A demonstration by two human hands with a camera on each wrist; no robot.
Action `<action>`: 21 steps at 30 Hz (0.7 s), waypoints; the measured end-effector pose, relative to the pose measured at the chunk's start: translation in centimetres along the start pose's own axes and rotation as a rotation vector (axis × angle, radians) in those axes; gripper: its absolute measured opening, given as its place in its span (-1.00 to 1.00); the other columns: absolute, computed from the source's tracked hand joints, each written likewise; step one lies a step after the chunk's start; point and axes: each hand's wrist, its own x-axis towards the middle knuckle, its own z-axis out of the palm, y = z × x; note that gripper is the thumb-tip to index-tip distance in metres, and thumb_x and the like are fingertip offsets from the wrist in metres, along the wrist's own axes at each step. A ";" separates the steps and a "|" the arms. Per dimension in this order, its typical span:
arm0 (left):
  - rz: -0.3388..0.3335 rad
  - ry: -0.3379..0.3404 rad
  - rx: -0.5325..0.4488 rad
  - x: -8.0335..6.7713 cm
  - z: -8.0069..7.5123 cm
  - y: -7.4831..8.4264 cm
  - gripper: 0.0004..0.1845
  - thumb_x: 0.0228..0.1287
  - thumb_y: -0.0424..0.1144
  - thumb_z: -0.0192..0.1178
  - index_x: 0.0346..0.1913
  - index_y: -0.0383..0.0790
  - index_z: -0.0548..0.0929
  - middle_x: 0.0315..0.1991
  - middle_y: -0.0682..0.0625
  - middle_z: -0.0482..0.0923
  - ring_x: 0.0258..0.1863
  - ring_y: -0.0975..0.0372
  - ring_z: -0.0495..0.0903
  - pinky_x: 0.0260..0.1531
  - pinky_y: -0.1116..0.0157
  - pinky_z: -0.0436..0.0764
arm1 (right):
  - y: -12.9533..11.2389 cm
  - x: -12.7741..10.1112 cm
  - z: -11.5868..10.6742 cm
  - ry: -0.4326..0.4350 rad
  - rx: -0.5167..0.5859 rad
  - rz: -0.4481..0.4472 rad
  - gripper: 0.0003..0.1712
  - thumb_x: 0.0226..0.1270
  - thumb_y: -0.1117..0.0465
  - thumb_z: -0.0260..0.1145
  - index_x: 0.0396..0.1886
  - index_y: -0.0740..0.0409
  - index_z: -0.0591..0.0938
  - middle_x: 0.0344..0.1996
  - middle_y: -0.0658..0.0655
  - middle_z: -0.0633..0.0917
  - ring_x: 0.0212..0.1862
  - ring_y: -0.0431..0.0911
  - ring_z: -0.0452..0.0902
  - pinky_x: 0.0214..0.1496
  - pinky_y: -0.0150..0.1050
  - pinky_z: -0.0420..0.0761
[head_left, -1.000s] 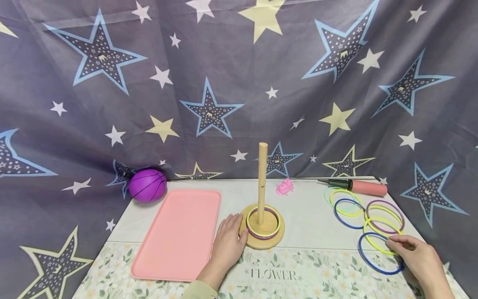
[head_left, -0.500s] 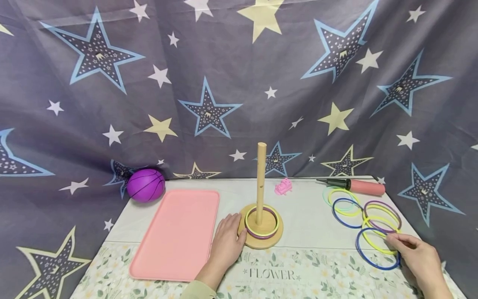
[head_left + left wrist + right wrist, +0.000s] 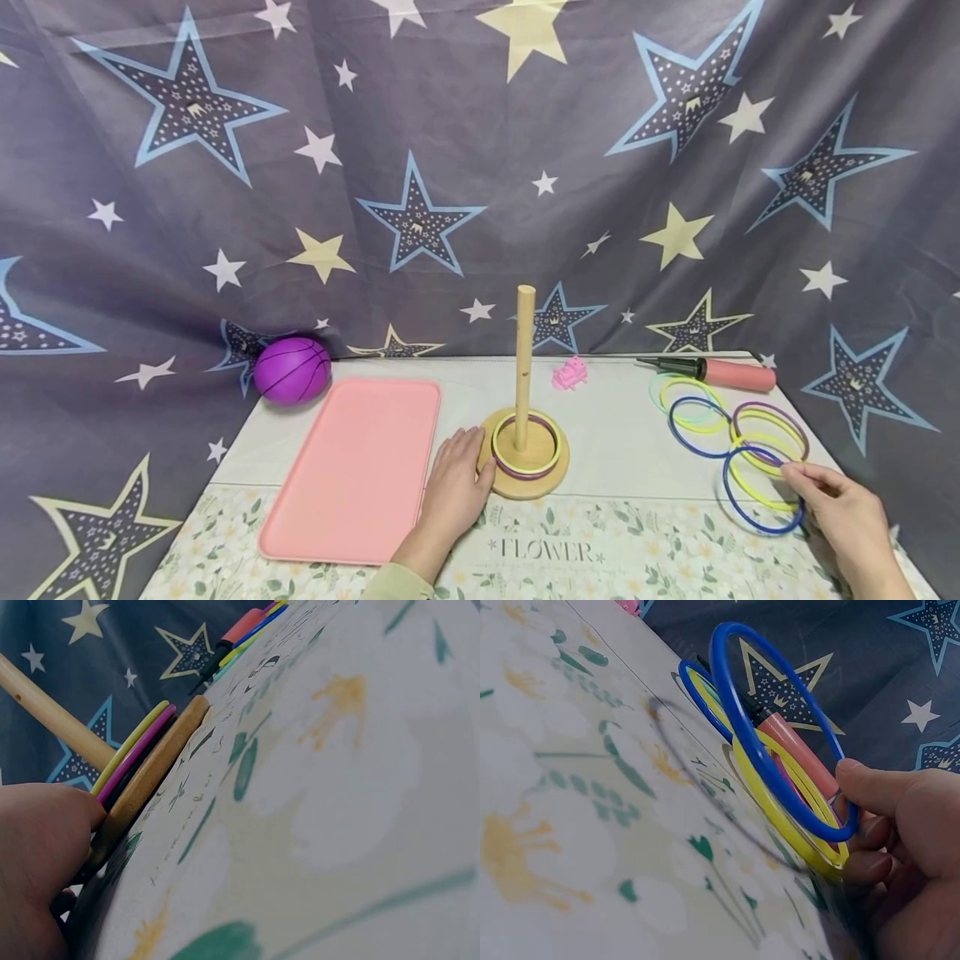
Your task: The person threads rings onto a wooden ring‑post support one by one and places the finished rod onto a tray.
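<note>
At right hand [image 3: 851, 512], pinched: slim, glossy blue ring [image 3: 745, 724], tilted.

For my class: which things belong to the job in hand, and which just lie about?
Likely the job: blue ring in right hand, peg stand at left hand, other rings.
Likely lying about: pink tray, purple ball, pump, pink toy.

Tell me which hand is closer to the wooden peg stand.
Left. The left hand touches the wooden peg stand on its left side; the right hand is well off to the stand's right, pinching a blue ring.
</note>
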 end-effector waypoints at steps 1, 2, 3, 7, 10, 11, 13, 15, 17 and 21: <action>-0.003 -0.002 -0.002 0.0 -0.1 0.0 -0.38 0.65 -0.14 0.25 0.57 -0.42 0.48 0.56 -0.30 0.47 0.64 -0.19 0.30 0.70 -0.15 0.14 | -0.1 -0.1 0.1 -0.003 0.028 -0.003 -0.83 0.45 -0.29 0.52 -0.32 -0.48 0.83 -0.46 -0.25 0.65 -0.43 -0.19 0.45 -0.47 -0.25 0.54; -0.004 -0.004 -0.001 0.0 -0.1 0.0 -0.38 0.65 -0.13 0.25 0.57 -0.42 0.48 0.56 -0.30 0.47 0.64 -0.19 0.30 0.70 -0.15 0.14 | -0.1 -0.2 0.2 -0.008 0.061 -0.003 -0.84 0.47 -0.26 0.53 -0.34 -0.48 0.82 -0.49 -0.22 0.62 -0.47 -0.17 0.44 -0.49 -0.22 0.51; 0.000 -0.004 0.001 0.0 -0.1 0.0 -0.38 0.64 -0.14 0.26 0.57 -0.43 0.49 0.56 -0.30 0.47 0.64 -0.19 0.30 0.70 -0.16 0.15 | -0.3 -0.2 0.3 -0.010 0.094 -0.005 -0.85 0.48 -0.23 0.54 -0.34 -0.48 0.83 -0.50 -0.20 0.60 -0.49 -0.17 0.42 -0.51 -0.22 0.49; 0.003 -0.002 0.009 0.1 -0.1 0.0 -0.38 0.65 -0.13 0.26 0.58 -0.41 0.48 0.56 -0.30 0.47 0.64 -0.19 0.30 0.70 -0.15 0.15 | -1.0 -0.6 0.5 -0.006 0.255 -0.017 -0.90 0.47 -0.10 0.58 -0.30 -0.34 0.88 -0.53 -0.14 0.57 -0.54 -0.15 0.38 -0.56 -0.21 0.43; 0.003 -0.001 0.011 0.2 0.0 0.1 -0.37 0.65 -0.12 0.26 0.58 -0.40 0.48 0.56 -0.29 0.47 0.64 -0.18 0.30 0.70 -0.14 0.15 | -1.5 -1.0 0.6 0.013 0.339 -0.021 -0.93 0.46 -0.02 0.61 -0.29 -0.26 0.90 -0.52 -0.14 0.62 -0.53 -0.17 0.39 -0.57 -0.27 0.47; 0.003 -0.003 0.011 0.1 0.1 0.1 -0.37 0.65 -0.12 0.26 0.58 -0.40 0.48 0.56 -0.29 0.47 0.64 -0.18 0.30 0.70 -0.14 0.15 | -1.6 -1.2 0.6 0.019 0.355 -0.019 -0.93 0.46 0.00 0.60 -0.28 -0.25 0.90 -0.51 -0.15 0.64 -0.52 -0.18 0.40 -0.57 -0.28 0.48; 0.002 -0.006 0.011 0.1 0.1 0.1 -0.37 0.65 -0.13 0.26 0.58 -0.40 0.48 0.55 -0.30 0.47 0.64 -0.18 0.30 0.70 -0.14 0.15 | -2.0 -1.4 0.7 0.027 0.348 -0.015 -0.93 0.48 -0.01 0.59 -0.27 -0.26 0.89 -0.49 -0.16 0.65 -0.51 -0.18 0.40 -0.56 -0.29 0.48; -0.001 -0.008 0.011 0.0 0.1 0.1 -0.37 0.65 -0.13 0.26 0.58 -0.40 0.48 0.56 -0.30 0.47 0.65 -0.18 0.30 0.70 -0.15 0.15 | -2.6 -1.6 0.8 0.031 0.316 -0.021 -0.93 0.49 -0.05 0.57 -0.25 -0.27 0.88 -0.47 -0.18 0.65 -0.50 -0.18 0.41 -0.56 -0.29 0.48; -0.003 -0.006 0.010 0.0 0.1 0.1 -0.37 0.65 -0.13 0.26 0.58 -0.40 0.48 0.56 -0.29 0.47 0.65 -0.18 0.30 0.70 -0.14 0.14 | -3.3 -1.7 1.0 0.027 0.318 -0.034 -0.92 0.49 -0.05 0.57 -0.21 -0.24 0.88 -0.42 -0.21 0.67 -0.47 -0.20 0.43 -0.55 -0.30 0.50; 0.000 -0.004 0.014 0.2 0.1 0.0 -0.37 0.66 -0.11 0.25 0.59 -0.39 0.48 0.57 -0.29 0.46 0.65 -0.17 0.29 0.71 -0.14 0.13 | -5.0 -2.0 1.5 0.000 0.373 -0.065 -0.94 0.48 -0.01 0.58 -0.19 -0.19 0.89 -0.34 -0.28 0.72 -0.40 -0.25 0.47 -0.50 -0.37 0.55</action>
